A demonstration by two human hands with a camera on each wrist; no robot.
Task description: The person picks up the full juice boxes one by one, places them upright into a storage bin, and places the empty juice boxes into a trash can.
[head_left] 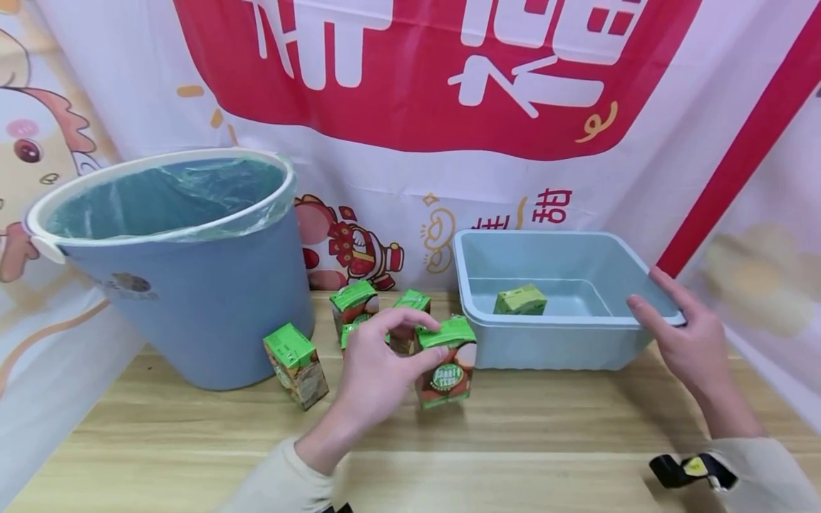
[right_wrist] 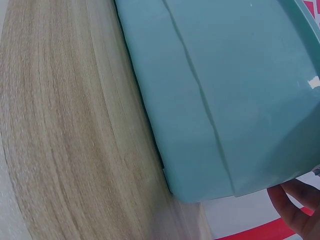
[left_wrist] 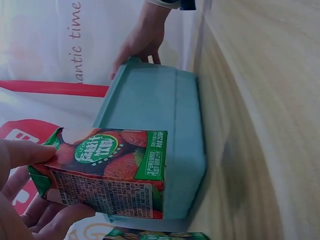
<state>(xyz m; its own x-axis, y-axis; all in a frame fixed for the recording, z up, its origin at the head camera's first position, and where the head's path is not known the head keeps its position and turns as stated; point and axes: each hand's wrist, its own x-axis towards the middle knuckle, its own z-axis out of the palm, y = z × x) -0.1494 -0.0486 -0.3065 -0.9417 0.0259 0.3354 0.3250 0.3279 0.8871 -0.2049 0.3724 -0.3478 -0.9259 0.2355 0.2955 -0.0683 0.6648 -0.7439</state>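
The left hand (head_left: pixel 380 367) pinches a green-topped juice carton (head_left: pixel 447 363) near its top, in front of the blue basin's left end. In the left wrist view, fingers and thumb hold the same carton (left_wrist: pixel 107 172) by one end, its strawberry pictures showing. The right hand (head_left: pixel 693 342) grips the right rim of the blue basin (head_left: pixel 558 345); in the right wrist view its fingers (right_wrist: pixel 292 205) lie against the basin's end (right_wrist: pixel 220 100). One green carton (head_left: pixel 521 300) lies inside the basin. Behind and beside the left hand stand several more cartons (head_left: pixel 355 303), partly hidden by it.
A large blue bin (head_left: pixel 212 306) with a green liner bag stands at the left. A single carton (head_left: pixel 296 365), slightly tilted in view, is close to the bin's base. Behind everything hangs a printed red and white cloth (head_left: pixel 398 171). The tabletop (head_left: pixel 487 456) is light wood.
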